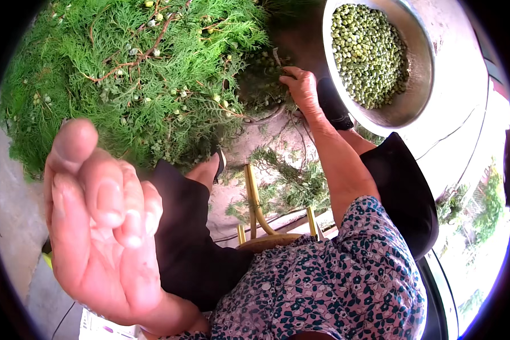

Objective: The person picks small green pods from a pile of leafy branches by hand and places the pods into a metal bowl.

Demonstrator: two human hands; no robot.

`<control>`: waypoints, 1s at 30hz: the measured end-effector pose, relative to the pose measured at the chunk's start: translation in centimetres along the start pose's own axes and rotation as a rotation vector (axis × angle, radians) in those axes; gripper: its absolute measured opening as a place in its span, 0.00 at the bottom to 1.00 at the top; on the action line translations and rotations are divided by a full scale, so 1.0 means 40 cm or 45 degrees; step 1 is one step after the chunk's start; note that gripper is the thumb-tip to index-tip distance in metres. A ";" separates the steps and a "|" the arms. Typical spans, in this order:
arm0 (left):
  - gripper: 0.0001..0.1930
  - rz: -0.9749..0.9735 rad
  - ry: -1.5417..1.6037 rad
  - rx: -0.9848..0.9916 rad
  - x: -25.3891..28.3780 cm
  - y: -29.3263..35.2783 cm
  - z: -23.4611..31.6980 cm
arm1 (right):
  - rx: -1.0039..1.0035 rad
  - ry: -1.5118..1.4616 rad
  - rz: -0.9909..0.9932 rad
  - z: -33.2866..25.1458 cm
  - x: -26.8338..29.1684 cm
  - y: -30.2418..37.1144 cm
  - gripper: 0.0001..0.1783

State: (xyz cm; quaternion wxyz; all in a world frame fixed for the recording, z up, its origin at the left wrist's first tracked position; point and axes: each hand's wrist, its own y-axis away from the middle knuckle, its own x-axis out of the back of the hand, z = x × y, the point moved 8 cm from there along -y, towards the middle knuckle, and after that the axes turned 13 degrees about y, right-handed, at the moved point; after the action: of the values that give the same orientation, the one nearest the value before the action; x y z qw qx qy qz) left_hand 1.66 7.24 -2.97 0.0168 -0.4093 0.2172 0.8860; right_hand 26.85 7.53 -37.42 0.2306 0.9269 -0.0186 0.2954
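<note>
Left fingers (pixel 109 195) curl loosely; right fingers (pixel 292 71) near greenery (pixel 147 85), grip unclear; printed item (pixel 98 327) illegible.

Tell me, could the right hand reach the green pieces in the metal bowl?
Probably yes: the right hand is near the metal bowl. A black shoe shows between them, but nothing covers the green pieces.
</note>
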 end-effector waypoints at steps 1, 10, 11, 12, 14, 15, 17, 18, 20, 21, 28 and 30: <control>0.19 -0.006 -0.028 -0.034 -0.001 -0.001 0.005 | -0.114 -0.123 -0.086 0.003 0.005 0.002 0.15; 0.17 0.218 -0.014 -0.077 0.012 -0.012 -0.016 | -0.263 -0.929 0.037 -0.064 0.110 0.043 0.06; 0.16 0.225 -0.054 -0.067 0.009 -0.013 -0.027 | -0.245 -1.018 0.016 -0.076 0.116 0.050 0.07; 0.15 0.234 -0.090 -0.086 0.006 -0.011 -0.038 | -0.244 -1.081 0.030 -0.105 0.119 0.060 0.06; 0.14 0.242 -0.120 -0.078 -0.002 -0.006 -0.065 | -0.274 -1.222 0.014 -0.187 0.126 0.089 0.05; 0.13 0.230 -0.113 -0.039 -0.011 -0.008 -0.085 | -0.210 -1.369 0.007 -0.227 0.143 0.096 0.05; 0.09 0.254 -0.080 -0.038 -0.021 -0.004 -0.091 | -0.131 -1.436 -0.110 -0.327 0.161 0.125 0.05; 0.09 0.270 -0.135 -0.058 -0.027 -0.006 -0.091 | -0.096 -1.450 -0.163 -0.382 0.180 0.147 0.05; 0.09 0.274 -0.239 -0.136 -0.037 -0.007 -0.066 | -0.012 -1.451 -0.245 -0.489 0.214 0.195 0.06; 0.10 0.249 -0.276 -0.184 -0.042 -0.011 -0.056 | 0.038 -1.437 -0.256 -0.533 0.235 0.217 0.06; 0.10 0.117 -0.380 -0.397 -0.106 -0.006 -0.020 | 0.175 -1.274 -0.214 -0.724 0.350 0.361 0.06; 0.10 0.049 -0.349 -0.442 -0.117 0.001 -0.020 | 0.121 -1.198 -0.144 -0.732 0.367 0.383 0.06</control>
State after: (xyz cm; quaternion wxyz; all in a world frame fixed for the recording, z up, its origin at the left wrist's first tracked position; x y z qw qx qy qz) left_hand 5.32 7.58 0.02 -0.0414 -0.2775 0.0647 0.9577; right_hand 20.57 8.18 -1.82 0.1702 0.9692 -0.0570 -0.1688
